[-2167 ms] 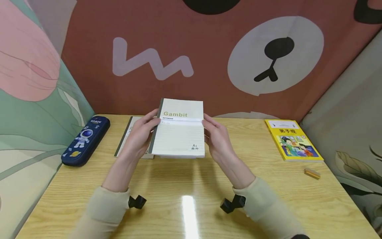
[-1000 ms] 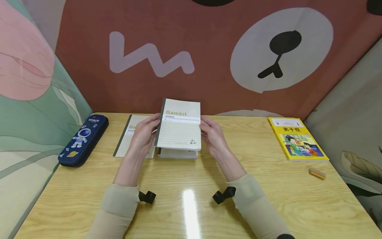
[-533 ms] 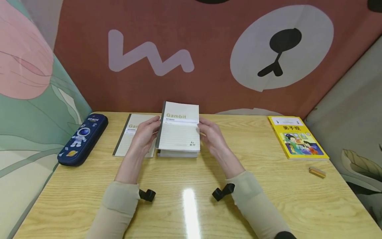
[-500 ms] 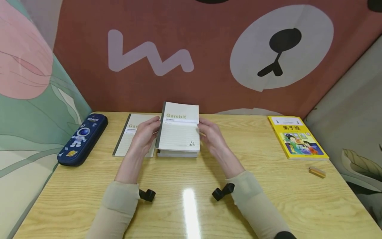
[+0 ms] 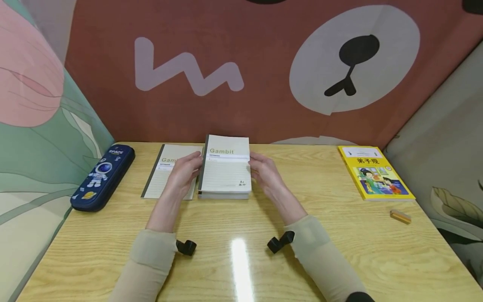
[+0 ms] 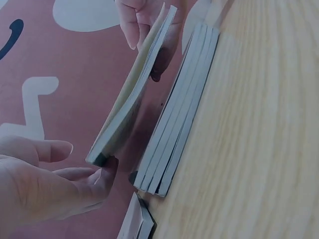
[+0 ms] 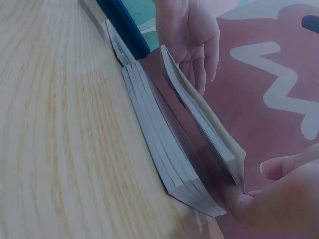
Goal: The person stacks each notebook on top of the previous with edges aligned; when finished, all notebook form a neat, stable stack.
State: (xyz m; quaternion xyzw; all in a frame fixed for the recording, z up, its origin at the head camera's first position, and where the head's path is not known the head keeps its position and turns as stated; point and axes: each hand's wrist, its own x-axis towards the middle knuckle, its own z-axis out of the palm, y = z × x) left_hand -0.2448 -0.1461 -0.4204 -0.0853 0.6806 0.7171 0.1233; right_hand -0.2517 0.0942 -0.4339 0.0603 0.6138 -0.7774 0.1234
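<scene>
A pale Gambit notebook [image 5: 225,172] with a dark spine is held level between both hands, just over a stack of similar notebooks [image 5: 226,196]. In both wrist views a gap separates the held notebook [image 6: 130,97] from the stack [image 7: 157,134]. My left hand [image 5: 183,172] grips the spine side, fingertips under the edge. At the opposite side my right hand [image 5: 268,173] holds the edge, with fingers beneath and the thumb near the top. Another Gambit notebook [image 5: 157,180] lies flat to the left, partly hidden behind my left hand.
A dark blue astronaut pencil case [image 5: 102,178] lies at the left of the wooden table [image 5: 211,251]. On the right are a yellow picture-covered book [image 5: 377,174] and a small orange-brown block [image 5: 401,216]. A printed bear backdrop [image 5: 264,84] stands behind.
Both hands have lowered the held notebook toward the stack, bringing it into line above it. Less of the stack shows below its front edge than one second ago.
</scene>
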